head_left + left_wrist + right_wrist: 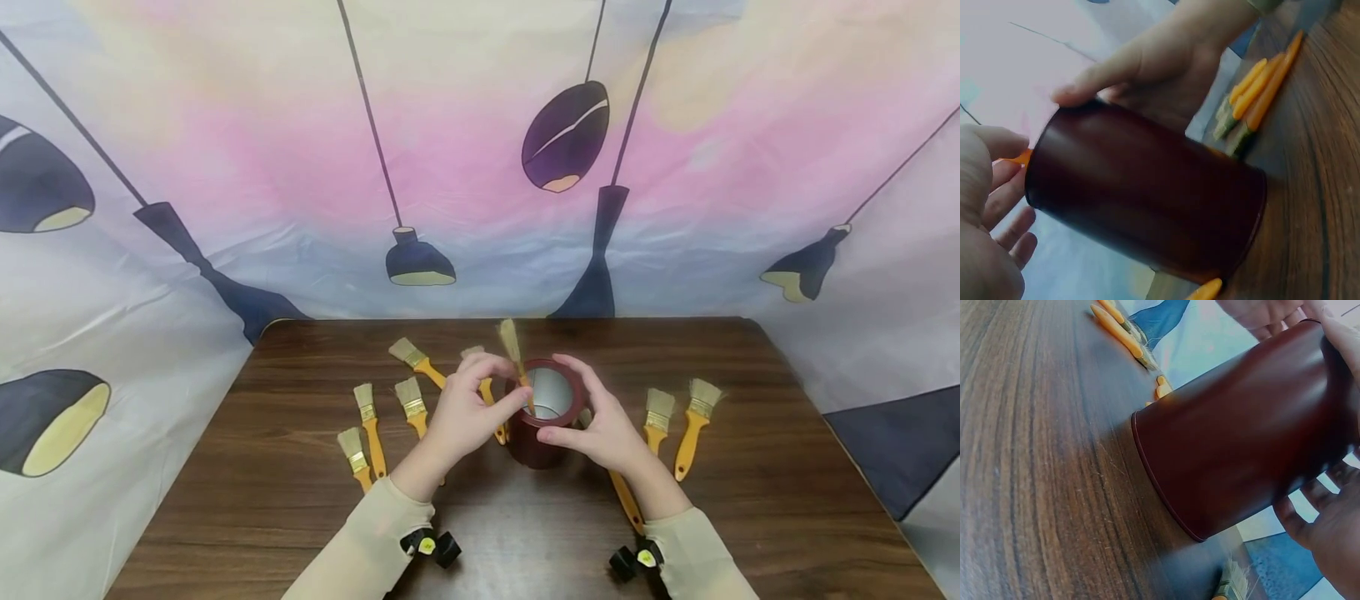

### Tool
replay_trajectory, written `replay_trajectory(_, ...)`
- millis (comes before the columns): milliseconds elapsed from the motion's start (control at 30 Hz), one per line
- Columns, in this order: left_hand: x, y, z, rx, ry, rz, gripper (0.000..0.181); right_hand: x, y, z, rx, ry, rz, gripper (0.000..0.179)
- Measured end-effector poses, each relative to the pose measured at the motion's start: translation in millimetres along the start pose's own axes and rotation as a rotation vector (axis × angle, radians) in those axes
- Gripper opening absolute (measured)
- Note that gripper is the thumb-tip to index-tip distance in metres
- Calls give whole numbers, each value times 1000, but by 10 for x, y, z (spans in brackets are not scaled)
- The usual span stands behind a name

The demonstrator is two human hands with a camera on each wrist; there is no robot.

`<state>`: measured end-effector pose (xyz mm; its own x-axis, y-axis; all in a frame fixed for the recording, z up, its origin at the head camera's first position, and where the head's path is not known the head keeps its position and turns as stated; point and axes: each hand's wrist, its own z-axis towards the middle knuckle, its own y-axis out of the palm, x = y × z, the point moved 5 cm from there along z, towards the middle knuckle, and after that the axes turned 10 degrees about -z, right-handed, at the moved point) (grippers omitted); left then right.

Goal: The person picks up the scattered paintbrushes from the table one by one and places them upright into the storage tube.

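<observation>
A dark red cylindrical container [534, 452] with a pale inside stands on the table. My right hand [609, 423] holds it near the rim, the thumb on the near side and the fingers around the far side. Between thumb and fingers, my left hand [467, 410] pinches a paintbrush [510, 340], bristles up and handle angled down into the container's mouth. In the left wrist view, a bit of the brush's orange handle [1022, 157] shows between the left fingers, right at the rim of the container [1147, 194]. The handle's lower end is hidden inside.
Several paintbrushes with orange handles lie left of the container, among them a flat brush [367, 417] and a far one [411, 354]. To the right lie more, including a brush [696, 421] beyond the right wrist. Behind the brown wooden table [300, 517] hangs a printed cloth [285, 167].
</observation>
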<state>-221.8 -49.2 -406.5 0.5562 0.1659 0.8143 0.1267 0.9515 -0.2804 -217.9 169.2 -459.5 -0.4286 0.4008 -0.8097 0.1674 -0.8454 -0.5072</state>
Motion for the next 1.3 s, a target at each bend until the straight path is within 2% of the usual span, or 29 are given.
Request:
replay_trajectory(100, -33, -14, -11, -20, -6, 37, 15, -1, -1, 1, -2, 0, -3, 100)
replay_trajectory(200, -50, -7, -13, -33, 15, 66, 16, -9, -10, -2, -1, -4, -5, 101)
replay_trajectory(367, -24, 33, -11, -19, 53, 99, 18, -10, -24, -6, 4, -7, -13, 102)
replay_trajectory(467, 9, 50, -18, -8, 54, 130, 18, -3, -21, -2, 3, -5, -17, 102)
replay_trajectory(533, 28, 55, -21, -6, 37, 147, 18, -1, -17, 2, 2, -2, -19, 102)
replay_trajectory(633, 48, 54, -25, -11, -24, 157, 18, -3, -10, 8, -2, -3, -14, 101)
replay_trajectory(767, 101, 64, -14, -44, -70, 195, 16, -6, -10, 5, -4, -2, -2, 101)
replay_trajectory(933, 183, 79, 2, -86, -63, 241, 14, -4, -11, -7, -4, -10, 7, 101)
replay_trajectory(1067, 214, 56, -3, -89, -69, 272, 15, 0, -8, -11, -10, -7, 15, 102)
replay_trajectory(1300, 156, 2, -4, -66, -132, 195, 26, -5, -5, 5, -17, 6, 21, 101)
